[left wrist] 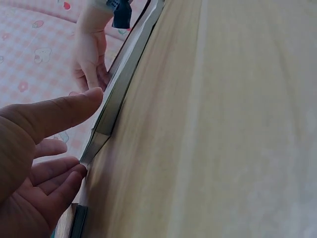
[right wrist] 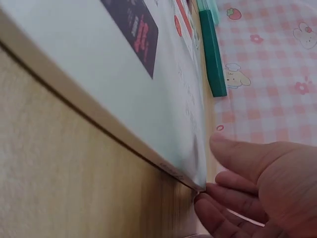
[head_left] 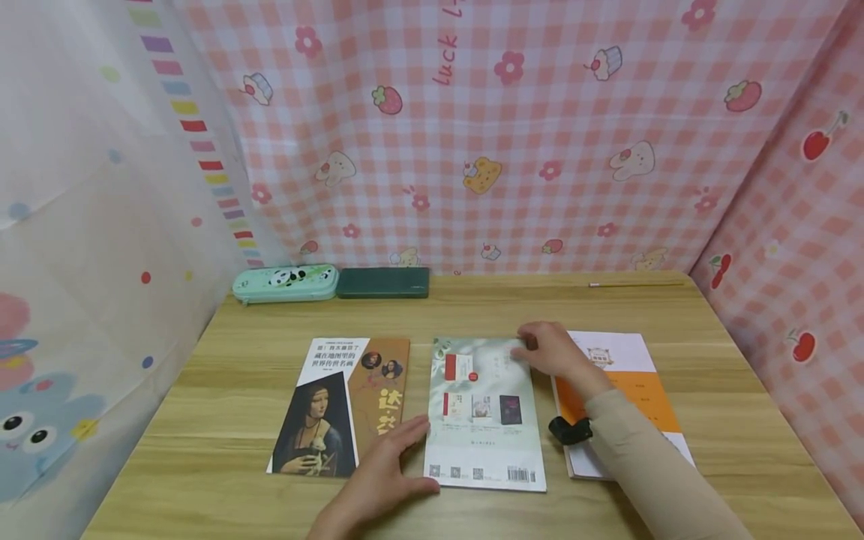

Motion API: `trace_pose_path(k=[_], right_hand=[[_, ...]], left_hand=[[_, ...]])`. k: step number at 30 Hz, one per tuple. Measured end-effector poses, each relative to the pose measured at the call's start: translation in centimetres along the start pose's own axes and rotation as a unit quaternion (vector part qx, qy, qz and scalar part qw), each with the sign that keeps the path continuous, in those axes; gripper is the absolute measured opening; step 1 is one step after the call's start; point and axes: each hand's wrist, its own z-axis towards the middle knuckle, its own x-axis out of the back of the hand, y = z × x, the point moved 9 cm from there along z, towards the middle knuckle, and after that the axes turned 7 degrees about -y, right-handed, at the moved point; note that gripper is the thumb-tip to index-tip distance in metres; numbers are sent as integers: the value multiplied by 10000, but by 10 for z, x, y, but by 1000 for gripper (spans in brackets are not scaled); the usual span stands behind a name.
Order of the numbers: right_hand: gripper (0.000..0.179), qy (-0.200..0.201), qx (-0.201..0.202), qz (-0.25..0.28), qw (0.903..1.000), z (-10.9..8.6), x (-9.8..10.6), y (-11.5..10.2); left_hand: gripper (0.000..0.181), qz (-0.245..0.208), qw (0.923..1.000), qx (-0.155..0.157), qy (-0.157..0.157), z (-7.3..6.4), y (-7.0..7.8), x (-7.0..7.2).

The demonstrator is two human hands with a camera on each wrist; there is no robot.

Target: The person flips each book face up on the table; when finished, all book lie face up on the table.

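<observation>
A pale green book lies back cover up in the middle of the wooden table, with small book pictures and a barcode on it. At its lower left edge is my left hand; in the left wrist view its fingertips touch the book's corner and the thumb extends above. My right hand is at the upper right corner. Bent fingers touch that corner in the right wrist view, while the thumb stands apart from the cover. Neither hand visibly pinches the book.
To the left lies a brown-and-white book with a painted portrait. An orange-and-white book lies at right, partly under the right forearm. Along the back are a mint panda pencil case, a dark green case and a pencil.
</observation>
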Motion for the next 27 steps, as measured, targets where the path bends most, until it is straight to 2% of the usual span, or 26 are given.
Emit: trace_pose_path(k=[3, 9, 14, 18, 23, 27], right_hand=[[23, -29, -6, 29, 10000, 0, -1, -2], [22, -105, -224, 85, 9997, 1, -4, -1], [26, -71, -288, 82, 9995, 3, -4, 0], [22, 68, -228, 101, 9997, 4, -1, 0], [18, 218, -93, 319, 9992, 5, 4, 2], [26, 24, 214, 459, 9987, 5, 6, 3]], left_hand=[[90, 110, 9999, 46, -105, 3, 0, -2], [95, 347, 9977, 203, -553, 6, 1, -11], [87, 684, 9962, 150, -512, 7, 3, -10], [84, 875, 9950, 45, -477, 9, 3, -9], [86, 824, 9954, 59, -486, 12, 3, -8], [84, 705, 9961, 111, -514, 12, 4, -6]])
